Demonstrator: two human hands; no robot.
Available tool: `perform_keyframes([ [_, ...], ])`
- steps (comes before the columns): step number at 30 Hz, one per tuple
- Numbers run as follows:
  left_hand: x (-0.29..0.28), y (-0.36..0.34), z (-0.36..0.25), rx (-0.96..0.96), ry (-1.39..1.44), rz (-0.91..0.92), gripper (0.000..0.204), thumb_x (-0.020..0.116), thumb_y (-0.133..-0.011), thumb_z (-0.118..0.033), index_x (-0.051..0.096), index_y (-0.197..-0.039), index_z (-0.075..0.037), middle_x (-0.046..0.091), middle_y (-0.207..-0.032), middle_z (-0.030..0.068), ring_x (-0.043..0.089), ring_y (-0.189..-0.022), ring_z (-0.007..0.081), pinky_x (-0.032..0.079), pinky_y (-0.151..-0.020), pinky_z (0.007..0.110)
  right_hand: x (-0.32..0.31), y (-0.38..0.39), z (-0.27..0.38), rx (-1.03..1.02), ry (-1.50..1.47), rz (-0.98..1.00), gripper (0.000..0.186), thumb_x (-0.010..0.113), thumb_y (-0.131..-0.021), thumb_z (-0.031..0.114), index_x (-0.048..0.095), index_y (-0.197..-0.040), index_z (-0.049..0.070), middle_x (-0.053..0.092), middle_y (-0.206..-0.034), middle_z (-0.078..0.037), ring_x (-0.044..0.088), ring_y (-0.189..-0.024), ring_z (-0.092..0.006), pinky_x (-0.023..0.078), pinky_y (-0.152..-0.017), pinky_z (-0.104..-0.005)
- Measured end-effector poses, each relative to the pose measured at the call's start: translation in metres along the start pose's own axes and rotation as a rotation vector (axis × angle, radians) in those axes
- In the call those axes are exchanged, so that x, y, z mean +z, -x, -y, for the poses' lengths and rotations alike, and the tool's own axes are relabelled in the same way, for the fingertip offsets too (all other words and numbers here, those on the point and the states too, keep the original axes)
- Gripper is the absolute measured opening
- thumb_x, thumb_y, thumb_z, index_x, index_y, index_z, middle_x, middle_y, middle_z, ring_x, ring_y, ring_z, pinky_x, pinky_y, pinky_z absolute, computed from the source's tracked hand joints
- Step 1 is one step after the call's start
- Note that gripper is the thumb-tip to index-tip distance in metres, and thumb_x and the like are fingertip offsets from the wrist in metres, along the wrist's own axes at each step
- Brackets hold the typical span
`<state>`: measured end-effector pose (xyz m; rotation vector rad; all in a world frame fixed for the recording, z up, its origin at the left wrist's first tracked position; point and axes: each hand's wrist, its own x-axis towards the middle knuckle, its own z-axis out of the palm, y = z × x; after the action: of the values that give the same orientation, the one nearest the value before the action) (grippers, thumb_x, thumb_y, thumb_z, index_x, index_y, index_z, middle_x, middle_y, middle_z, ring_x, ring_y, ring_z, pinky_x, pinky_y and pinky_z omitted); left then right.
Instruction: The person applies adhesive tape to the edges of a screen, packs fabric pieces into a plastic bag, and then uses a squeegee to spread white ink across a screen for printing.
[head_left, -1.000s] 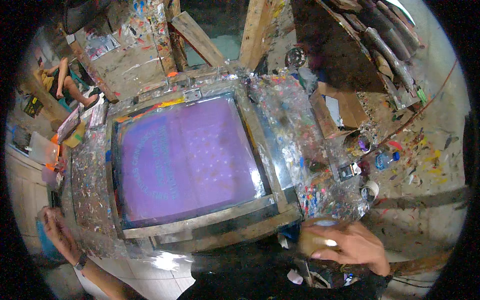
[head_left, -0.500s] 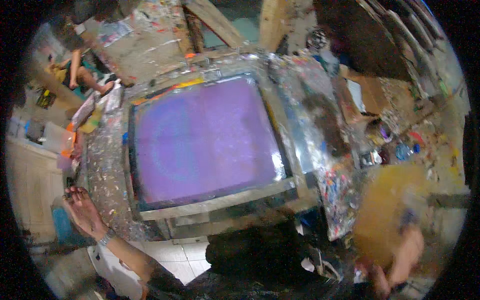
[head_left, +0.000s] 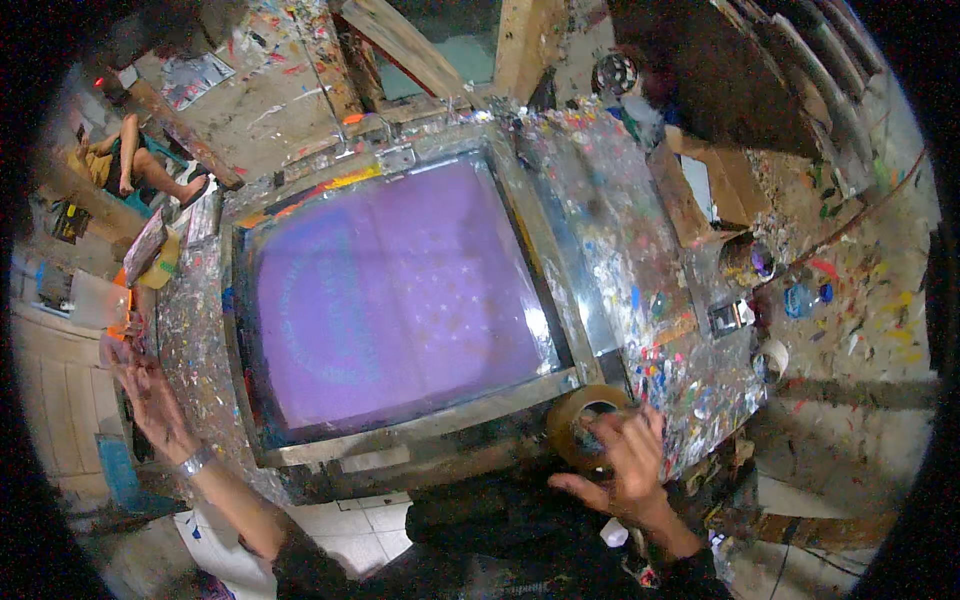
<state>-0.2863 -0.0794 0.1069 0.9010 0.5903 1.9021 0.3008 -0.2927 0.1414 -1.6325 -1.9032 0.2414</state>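
A purple printing screen (head_left: 400,290) in a worn frame lies on the paint-spattered bench (head_left: 190,350), with faint lettering and dots on it. My left hand (head_left: 150,390) is open beside the bench's left edge, fingertips near small orange and pink items (head_left: 128,322); I cannot tell if they touch. A brown tape roll (head_left: 568,432) is at the screen's lower right corner. My right hand (head_left: 630,460) is over its right side, thumb out and some fingers bent at the hole; whether they grip it is unclear.
An open cardboard box (head_left: 735,185), a cup with purple contents (head_left: 745,260) and a blue-capped bottle (head_left: 800,300) stand at right. A person's bare leg (head_left: 160,175) shows at upper left. Wooden beams (head_left: 410,50) rise at the back, and a white tiled floor (head_left: 380,525) shows below.
My left hand has risen, fingers spreading. My right hand swung rightward with the yellowish blurred roll, then back up-left to the screen's corner. The view has shifted slightly.
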Motion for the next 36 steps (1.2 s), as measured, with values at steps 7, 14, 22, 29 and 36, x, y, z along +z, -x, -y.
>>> perform_keyframes([
  [7, 0.001, -0.027, 0.06, -0.104, 0.211, -0.036, 0.033, 0.06, -0.09, -0.006, 0.054, -0.121, 0.0, 0.044, -0.14, 0.0193, 0.051, -0.118, 0.0259, 0.039, -0.104, 0.04, 0.025, -0.084, 0.064, -0.441, -0.903, -0.087, 0.027, 0.075, -0.08, 0.022, 0.066, -0.1, 0.005, 0.06, -0.115, -0.018, 0.06, -0.1, -0.0322, 0.045, -0.089, -0.0466],
  [14, 0.101, -0.092, 0.191, -0.568, -0.145, 0.242, 0.016, 0.066, -0.087, -0.013, 0.063, -0.1, -0.004, 0.065, -0.095, 0.0066, 0.06, -0.091, 0.019, 0.048, -0.086, 0.033, 0.141, 0.009, 0.058, 0.539, -1.067, -0.029, 0.03, 0.056, -0.093, 0.014, 0.056, -0.12, 0.0, 0.055, -0.119, -0.017, 0.061, -0.09, -0.0222, 0.05, -0.084, -0.0371],
  [22, 0.122, -0.108, 0.283, 0.36, -1.433, 0.44, 0.016, 0.074, -0.075, -0.016, 0.069, -0.088, -0.007, 0.058, -0.103, 0.0124, 0.055, -0.098, 0.0295, 0.046, -0.087, 0.041, 0.189, 0.006, 0.109, 0.666, -1.735, 0.761, 0.081, 0.056, -0.095, 0.018, 0.001, -0.154, 0.017, 0.041, -0.145, -0.017, 0.047, -0.125, -0.0255, 0.046, -0.096, -0.0378],
  [29, 0.123, -0.1, 0.302, 0.442, -1.43, 0.417, 0.02, 0.075, -0.073, -0.016, 0.069, -0.09, -0.007, 0.051, -0.123, 0.0134, 0.047, -0.106, 0.0319, 0.04, -0.094, 0.043, 0.208, 0.008, 0.111, 0.75, -2.011, 0.929, 0.088, 0.052, -0.096, 0.012, -0.013, -0.152, 0.033, 0.026, -0.153, -0.018, 0.051, -0.116, -0.0239, 0.043, -0.094, -0.0365],
  [36, 0.11, -0.091, 0.302, 0.59, -1.618, 0.538, 0.038, 0.077, -0.072, -0.019, 0.062, -0.105, -0.007, 0.045, -0.131, 0.0188, 0.04, -0.117, 0.0407, 0.037, -0.101, 0.048, 0.21, -0.001, 0.114, 0.771, -2.048, 0.932, 0.092, 0.054, -0.096, 0.012, -0.016, -0.151, 0.035, 0.024, -0.155, -0.019, 0.056, -0.113, -0.0267, 0.048, -0.09, -0.0366],
])
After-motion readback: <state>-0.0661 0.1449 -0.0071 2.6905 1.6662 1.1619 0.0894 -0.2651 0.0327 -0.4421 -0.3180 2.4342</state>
